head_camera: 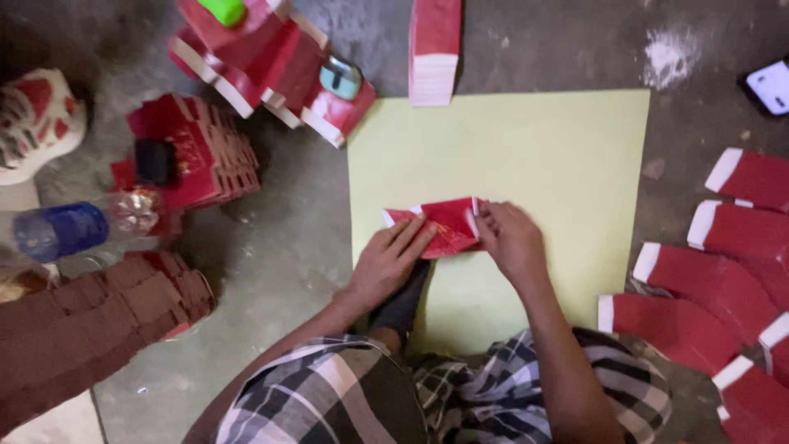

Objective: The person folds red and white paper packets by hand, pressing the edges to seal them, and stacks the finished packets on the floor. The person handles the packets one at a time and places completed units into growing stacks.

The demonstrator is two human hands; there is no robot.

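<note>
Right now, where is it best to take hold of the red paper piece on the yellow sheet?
Probably at its free upper-left corner, from above: the red paper piece lies flat, with the left hand covering its lower edge and the right hand its right end.

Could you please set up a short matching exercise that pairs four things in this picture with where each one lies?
Things:
1. red paper piece
2. plastic bottle
3. white phone
4. fanned red sheets

Places:
A. top right corner
B. far left on the floor
C. on the yellow sheet, under both hands
D. right of the yellow sheet

Pairs: 1-C, 2-B, 3-A, 4-D
</note>
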